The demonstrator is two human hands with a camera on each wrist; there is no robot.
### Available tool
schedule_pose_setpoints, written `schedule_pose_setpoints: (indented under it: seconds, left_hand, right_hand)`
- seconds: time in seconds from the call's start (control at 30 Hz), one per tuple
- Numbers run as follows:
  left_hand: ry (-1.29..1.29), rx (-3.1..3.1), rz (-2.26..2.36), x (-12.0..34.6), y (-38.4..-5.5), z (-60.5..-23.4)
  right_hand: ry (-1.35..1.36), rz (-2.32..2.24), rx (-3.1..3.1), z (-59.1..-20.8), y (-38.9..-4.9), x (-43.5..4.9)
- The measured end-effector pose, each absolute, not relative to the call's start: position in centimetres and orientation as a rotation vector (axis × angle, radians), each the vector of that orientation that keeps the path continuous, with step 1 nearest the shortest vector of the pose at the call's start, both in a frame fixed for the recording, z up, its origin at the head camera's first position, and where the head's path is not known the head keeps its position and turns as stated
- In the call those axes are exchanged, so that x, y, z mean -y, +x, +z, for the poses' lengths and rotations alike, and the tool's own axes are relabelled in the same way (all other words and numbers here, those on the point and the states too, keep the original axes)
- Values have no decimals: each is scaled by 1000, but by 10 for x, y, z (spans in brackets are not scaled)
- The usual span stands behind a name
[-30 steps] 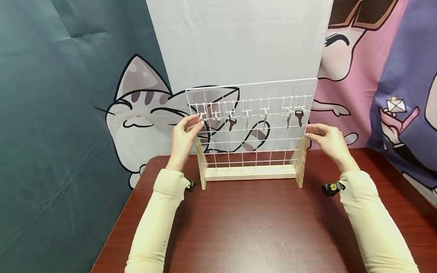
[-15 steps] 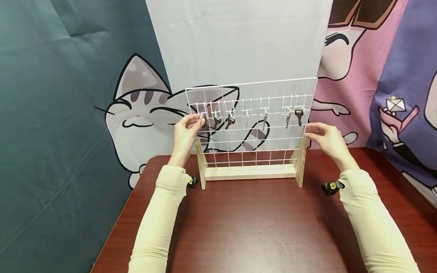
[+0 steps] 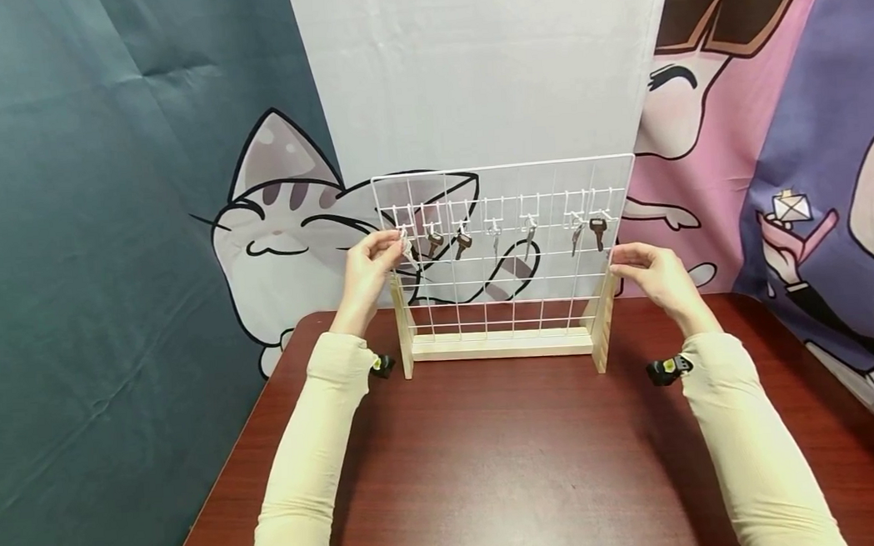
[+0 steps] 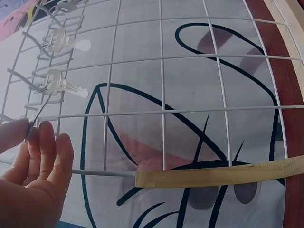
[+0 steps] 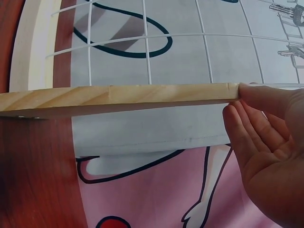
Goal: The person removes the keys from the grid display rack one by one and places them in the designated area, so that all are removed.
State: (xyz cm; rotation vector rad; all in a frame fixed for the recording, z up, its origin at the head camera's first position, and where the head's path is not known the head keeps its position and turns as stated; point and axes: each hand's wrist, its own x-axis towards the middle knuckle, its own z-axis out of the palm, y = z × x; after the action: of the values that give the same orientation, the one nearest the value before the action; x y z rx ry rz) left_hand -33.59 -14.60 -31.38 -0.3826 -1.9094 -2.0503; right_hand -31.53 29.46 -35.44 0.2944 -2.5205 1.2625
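Observation:
A white wire grid rack (image 3: 512, 280) stands upright on a wooden base, with several keys hanging from a row of white hooks near its top. At the leftmost hook my left hand (image 3: 369, 269) pinches a key (image 4: 39, 113), seen almost edge-on in the left wrist view, between thumb and fingertips. Just beyond it hang another key (image 4: 59, 84) and a second one (image 4: 71, 43). With thumb and fingers, my right hand (image 5: 266, 137) holds the top end of the right wooden upright (image 5: 156, 94). A dark-headed key (image 3: 598, 231) hangs at the far right of the row.
The rack stands towards the back of a reddish-brown table (image 3: 508, 452). Behind it hangs a cloth backdrop (image 3: 485, 70) with a printed cat and other cartoon figures. A wooden crossbar (image 3: 501, 346) joins the rack's two uprights at the bottom.
The second and third keys from the left have swung and turned on their hooks. A key now shows more plainly beside my left fingertips. My right hand has hardly moved.

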Motion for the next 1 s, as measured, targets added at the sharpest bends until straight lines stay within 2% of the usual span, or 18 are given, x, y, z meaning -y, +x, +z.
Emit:
schedule_pose_setpoints:
  seconds: [1.0]
  left_hand:
    - [-371,1983,-1775,157,-300,-292]
  right_hand:
    - [271,1235,2511,-357,-317,-297]
